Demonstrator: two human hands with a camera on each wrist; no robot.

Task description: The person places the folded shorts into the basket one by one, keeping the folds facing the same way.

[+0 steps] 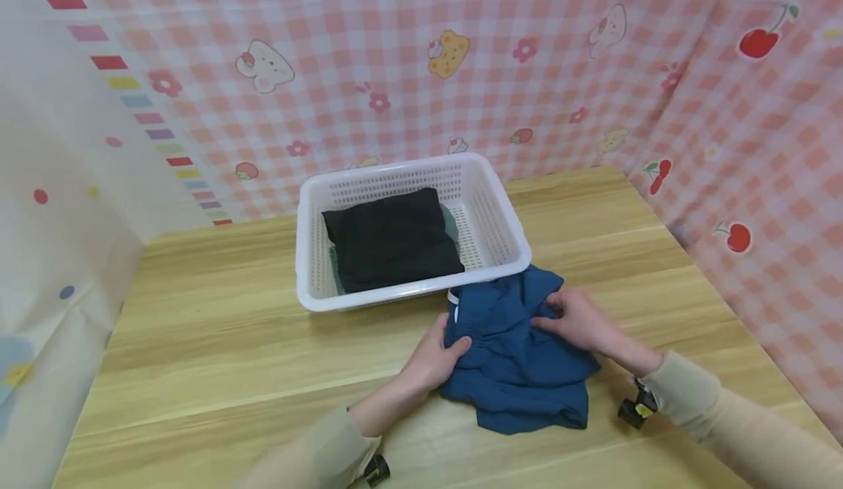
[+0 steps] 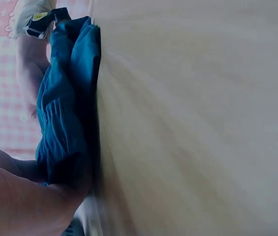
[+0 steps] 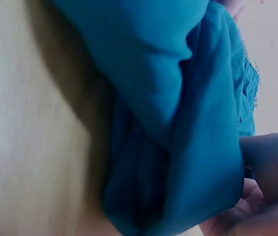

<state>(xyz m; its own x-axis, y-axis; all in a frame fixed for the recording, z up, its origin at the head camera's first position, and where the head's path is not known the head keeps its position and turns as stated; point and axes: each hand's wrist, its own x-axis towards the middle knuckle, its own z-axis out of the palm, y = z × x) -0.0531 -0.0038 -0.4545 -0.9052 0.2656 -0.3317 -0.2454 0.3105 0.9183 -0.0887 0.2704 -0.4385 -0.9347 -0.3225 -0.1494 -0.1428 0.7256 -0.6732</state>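
A pair of dark blue shorts with a gathered waistband and a bit of white trim lies rumpled on the wooden table, its far end against the basket's near right corner. My left hand grips the waistband side, thumb on top and fingers tucked under the cloth. On the opposite side, my right hand pinches a fold between thumb and fingers. The left wrist view shows the gathered elastic of the shorts beside the left thumb. Loose folds of the shorts cover much of the right wrist view, hiding some fingertips.
Behind the shorts stands a white perforated plastic basket. Inside it lies a folded black garment over a dark green cloth. A pink checked curtain hangs along the back and right of the table.
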